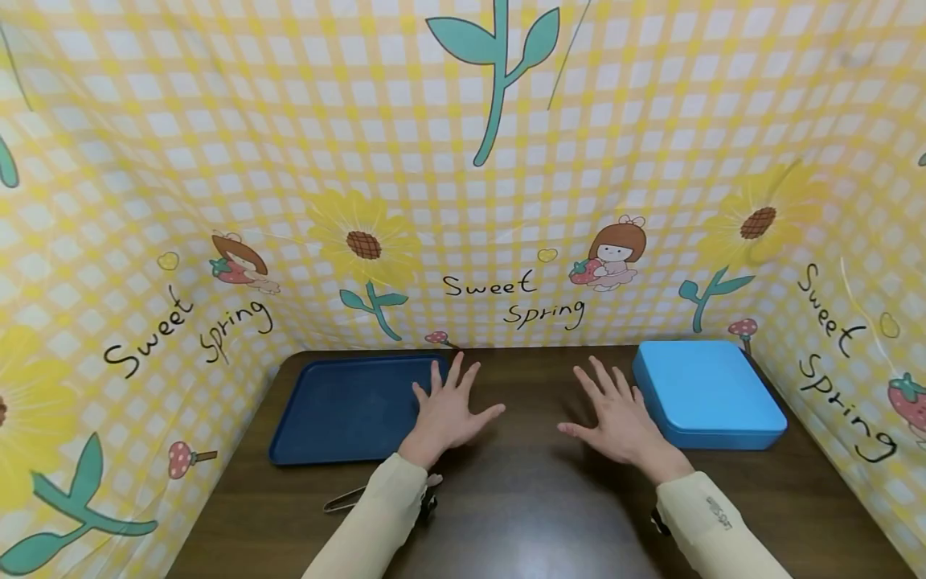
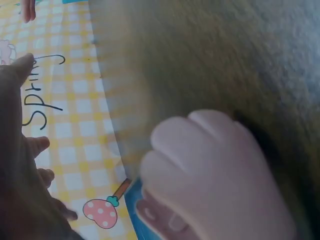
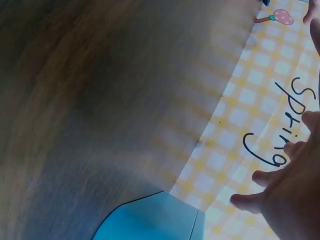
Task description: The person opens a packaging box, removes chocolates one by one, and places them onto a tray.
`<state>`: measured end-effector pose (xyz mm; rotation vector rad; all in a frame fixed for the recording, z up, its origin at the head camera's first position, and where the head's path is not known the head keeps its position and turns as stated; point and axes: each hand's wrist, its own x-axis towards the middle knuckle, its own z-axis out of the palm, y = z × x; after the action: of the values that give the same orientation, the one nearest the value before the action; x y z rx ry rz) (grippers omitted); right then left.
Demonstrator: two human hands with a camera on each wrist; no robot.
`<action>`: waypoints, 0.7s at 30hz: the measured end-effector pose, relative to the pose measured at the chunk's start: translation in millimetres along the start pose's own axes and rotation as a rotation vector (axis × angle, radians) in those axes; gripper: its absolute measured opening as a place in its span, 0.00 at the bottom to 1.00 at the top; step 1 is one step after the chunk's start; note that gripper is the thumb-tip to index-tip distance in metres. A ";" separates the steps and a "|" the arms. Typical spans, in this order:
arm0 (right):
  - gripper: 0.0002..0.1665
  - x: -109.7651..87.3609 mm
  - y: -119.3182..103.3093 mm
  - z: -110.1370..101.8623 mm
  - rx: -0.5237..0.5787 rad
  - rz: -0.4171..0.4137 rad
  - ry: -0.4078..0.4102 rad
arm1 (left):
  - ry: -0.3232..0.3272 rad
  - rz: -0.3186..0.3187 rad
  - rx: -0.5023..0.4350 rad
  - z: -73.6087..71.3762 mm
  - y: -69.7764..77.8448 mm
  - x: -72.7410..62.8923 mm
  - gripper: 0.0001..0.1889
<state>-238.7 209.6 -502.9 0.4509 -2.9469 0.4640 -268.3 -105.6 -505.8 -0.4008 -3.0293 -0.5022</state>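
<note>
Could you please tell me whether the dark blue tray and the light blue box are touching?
Apart: the head view plainly shows a stretch of brown tabletop between the dark blue tray and the light blue box.

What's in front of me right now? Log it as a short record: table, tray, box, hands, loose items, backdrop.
Table: brown, wood-grained
Tray: dark blue, flat, on the left side
Box: light blue, closed, on the right side
Left hand: spread open, holding nothing, overlapping the tray's right edge in the head view; contact unclear
Right hand: spread open, holding nothing, beside the box's left side
Metal loop: partly hidden by the left sleeve
Backdrop: yellow checked cloth, printed "Sweet Spring"
</note>
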 end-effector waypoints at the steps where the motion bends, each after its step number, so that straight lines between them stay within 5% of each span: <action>1: 0.62 -0.4 0.8 -2.2 0.016 -0.001 0.025 | -0.003 0.010 -0.025 -0.7 0.6 -0.5 0.49; 6: 0.55 -3.3 12.0 -13.3 0.125 -0.002 0.160 | -0.004 0.045 -0.254 -3.6 4.5 -2.1 0.45; 10: 0.54 -8.9 29.0 -25.7 0.244 0.042 0.190 | 0.037 0.047 -0.421 -3.2 11.2 -0.7 0.41; 21: 0.49 -34.8 72.3 -53.9 0.377 0.123 0.313 | 0.068 -0.071 -0.746 11.2 43.9 -4.2 0.36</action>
<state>-224.0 301.9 -478.1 0.2073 -2.5928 1.0129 -252.9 -62.9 -503.1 -0.2804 -2.6833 -1.6078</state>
